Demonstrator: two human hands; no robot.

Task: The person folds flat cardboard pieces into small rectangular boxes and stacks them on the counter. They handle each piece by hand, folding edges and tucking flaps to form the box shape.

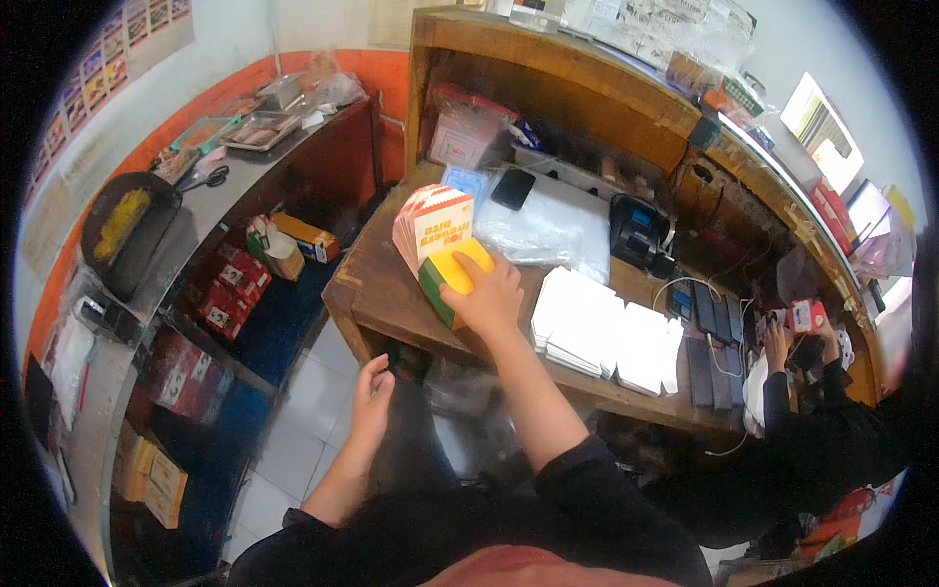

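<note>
**Right hand (491, 296) clasps a fanned stack of flat white, red, yellow and green printed cardboard (437, 256)**

At far left, a long grey metal counter (207, 207) carries a dark pan (149, 247) with something yellow in it, black-handled scissors (215, 178) and, farther back, a pale green plastic tray (199, 134). Red packages (235, 279) sit on the dark blue shelf below.

Right of these, above white floor tiles (293, 435), the left hand (371, 399) hangs free, its fingers loosely curled, near the front edge of the brown wooden table (377, 293).

The cardboard stack is at that table's left end, its far end fanned out. The right hand grips its yellow near part, thumb on the left and fingers across the top.

Beyond the stack, a black phone (514, 189) rests on a white bundle in clear plastic (572, 217). Farther right come a bulky black device (641, 233) and, nearer, two neighbouring piles of blank white card (575, 318).

Next are dark, flat, phone-like devices (726, 321) with a white cable. At far right, a co-worker's hands (776, 347) are at a small red-and-pale item (807, 315); their exact hold is unclear.
</note>
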